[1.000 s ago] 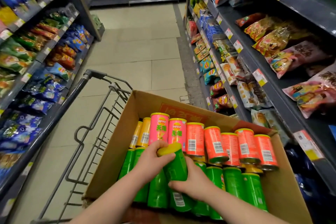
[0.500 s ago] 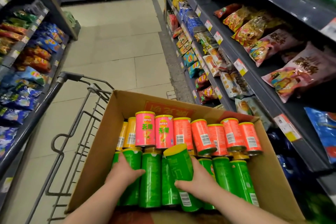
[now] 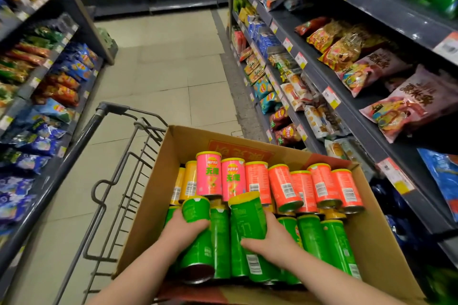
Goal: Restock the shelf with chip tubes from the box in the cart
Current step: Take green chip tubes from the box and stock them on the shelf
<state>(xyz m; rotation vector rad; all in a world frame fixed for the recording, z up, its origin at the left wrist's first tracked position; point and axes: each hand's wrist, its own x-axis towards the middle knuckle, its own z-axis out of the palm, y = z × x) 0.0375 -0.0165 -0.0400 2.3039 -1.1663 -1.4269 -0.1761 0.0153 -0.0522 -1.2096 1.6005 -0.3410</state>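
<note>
An open cardboard box (image 3: 158,181) sits in the wire cart (image 3: 116,173) and holds several chip tubes: green ones in the near row, orange tubes (image 3: 285,188), pink tubes (image 3: 208,173) and yellow ones (image 3: 189,181) behind. My left hand (image 3: 184,230) grips a green tube (image 3: 197,208) tilted up out of the near row. My right hand (image 3: 270,238) grips a second green tube (image 3: 247,215), also raised with its yellow lid up.
Dark shelving on the right (image 3: 347,96) holds snack bags and price tags; a lower right shelf (image 3: 421,195) shows a gap. Left shelves (image 3: 49,86) carry chip bags. The tiled aisle floor (image 3: 161,69) runs ahead to more shelving.
My left hand left the first tube, moved to the left of the near row and has lifted a second green tube there. My right hand kept its tube. The view shifted.
</note>
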